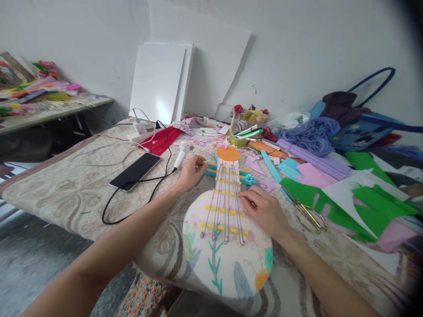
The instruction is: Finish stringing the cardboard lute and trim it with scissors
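Note:
A handmade paper guitar (228,268) lies on the cloth in front of me, its round white body painted with leaves and flowers. Purple strings (216,207) run over yellow cross strips up its neck to an orange round head (228,154). Blue and orange strips (211,169) stick out on both sides of the neck, with a blue flower (250,178) on the right one. My left hand (191,172) is closed at the left strips' outer end. My right hand (262,207) has its curled fingers at the neck's right edge, beside the strings; its fingertips are partly hidden.
Left of the guitar lie a phone (135,171), a white glue gun (181,154) with a black cord, and a power strip (140,131). Gold-handled scissors (309,213), green felt (380,207) and purple yarn (309,134) crowd the right. White boards (158,79) lean on the wall.

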